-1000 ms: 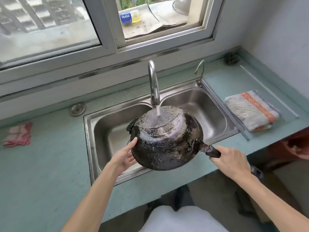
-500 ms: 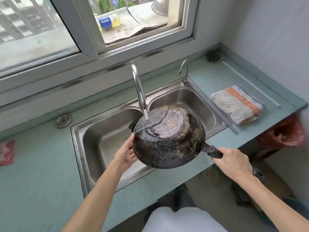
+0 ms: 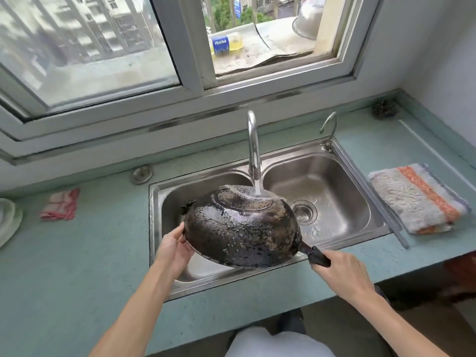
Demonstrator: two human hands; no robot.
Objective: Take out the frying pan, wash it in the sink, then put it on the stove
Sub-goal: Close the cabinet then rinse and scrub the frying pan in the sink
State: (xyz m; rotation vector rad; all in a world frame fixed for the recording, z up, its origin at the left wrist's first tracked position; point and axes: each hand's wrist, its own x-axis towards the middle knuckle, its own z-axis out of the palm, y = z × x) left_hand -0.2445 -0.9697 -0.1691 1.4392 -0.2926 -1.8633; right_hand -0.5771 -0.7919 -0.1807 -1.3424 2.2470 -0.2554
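Note:
A blackened frying pan point(image 3: 242, 228) hangs upside down over the left basin of a steel double sink point(image 3: 342, 238). Water from the tall faucet point(image 3: 253, 148) runs onto the pan's upturned bottom near its far edge. My right hand point(image 3: 342, 276) grips the pan's black handle at the lower right. My left hand point(image 3: 173, 249) holds the pan's left rim, thumb on the outside and fingers hidden under the edge. The pan's inside faces down and is out of sight. No stove is in view.
A folded striped towel point(image 3: 417, 199) lies on the green counter right of the sink. A red-and-white cloth point(image 3: 60, 204) and a white dish edge point(image 3: 7, 220) sit at the left. A small second tap point(image 3: 328, 130) stands behind the right basin. A window spans the back wall.
The pan has tilted so its bottom faces up more, and the water now lands near its far right edge. Both hands keep their hold. The camera view shifted.

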